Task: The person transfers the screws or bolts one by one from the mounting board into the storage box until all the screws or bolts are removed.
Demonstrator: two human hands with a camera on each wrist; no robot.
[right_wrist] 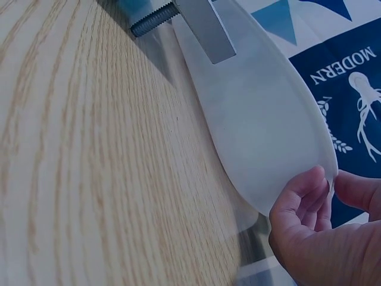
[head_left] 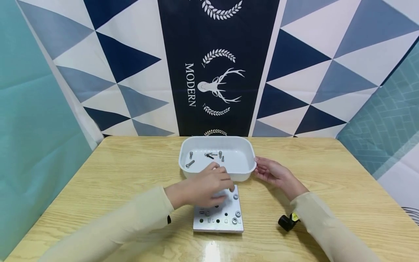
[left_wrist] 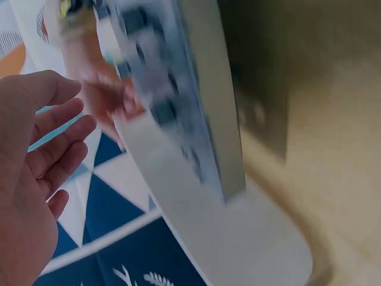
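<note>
A silver metal plate (head_left: 226,228) with holes and several socket-head bolts (head_left: 234,221) lies on the table in the head view. Over its far part hovers my left hand (head_left: 204,185), fingers apart and slightly bent; the left wrist view shows nothing in that hand. Behind the plate stands a white plastic tray (head_left: 240,177), holding several loose screws (head_left: 190,163). My right hand (head_left: 273,171) pinches the tray's right end, thumb and fingers at the rim in the right wrist view. There, a threaded bolt shank (right_wrist: 155,19) sticks out beneath the plate.
Beside my right forearm is a small black cylinder (head_left: 286,222) with a yellow part. A patterned cloth (head_left: 212,91) hangs behind the wooden table (head_left: 140,160), and teal cloth (head_left: 39,127) hangs at the left.
</note>
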